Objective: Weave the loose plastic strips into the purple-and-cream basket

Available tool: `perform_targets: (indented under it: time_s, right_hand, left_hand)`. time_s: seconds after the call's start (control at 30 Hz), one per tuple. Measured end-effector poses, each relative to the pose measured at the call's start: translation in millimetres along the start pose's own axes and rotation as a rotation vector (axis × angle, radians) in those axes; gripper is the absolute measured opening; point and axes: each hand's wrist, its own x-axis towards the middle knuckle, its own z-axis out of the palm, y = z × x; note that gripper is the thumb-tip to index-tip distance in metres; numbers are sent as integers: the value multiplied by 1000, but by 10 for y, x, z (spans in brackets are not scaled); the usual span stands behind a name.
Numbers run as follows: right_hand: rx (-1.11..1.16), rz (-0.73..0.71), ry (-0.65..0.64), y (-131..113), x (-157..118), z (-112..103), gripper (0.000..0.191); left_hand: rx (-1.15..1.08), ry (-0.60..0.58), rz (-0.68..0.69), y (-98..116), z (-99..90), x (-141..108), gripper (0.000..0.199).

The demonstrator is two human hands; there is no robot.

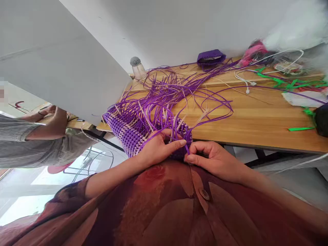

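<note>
A purple and beige woven basket leans at the table's front edge, close against my body. Long loose purple strips, mixed with beige ones, spread from its rim back over the table. My left hand lies at the basket's near rim, its thumb pressed down on a purple strip and its other fingers partly hidden among the strips. Just to the right, my right hand pinches a purple strip between thumb and forefinger. That strip runs between the two hands.
On the wooden table are a grey-topped container, a purple pouch-like item, white cables and green strips. A grey partition rises at left. Behind it shows another person's arm.
</note>
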Motion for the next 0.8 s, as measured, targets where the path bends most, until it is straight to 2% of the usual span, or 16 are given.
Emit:
perform_targets:
  time_s: [0.23,0.33,0.4,0.47,0.6,0.73,0.8]
  right_hand:
    - [34,117,-66,-27,98,1,28]
    - [-105,105,-64,-44,97,-4,30]
    - [-233,49,-54,-84,78,-25,35]
    - [-356,-40,26,-141,71,-60,38]
    - [-529,-179,296,-241,157,-138,31]
    - [-591,-191,301,-256,302,-162,26]
    - [-521,-137,302,-251,353,-152,26]
  left_hand:
    - [-60,109,87,-121,45,78,26]
    - [-118,61,133,-137,40,109,24]
    - [-116,31,171,-131,22,116,22]
    - [-111,40,198,-119,4,112,21]
    - [-144,86,212,-110,-12,98,20]
    - [-130,123,225,-158,-8,90,19]
    - [-141,128,223,-198,-6,89,21]
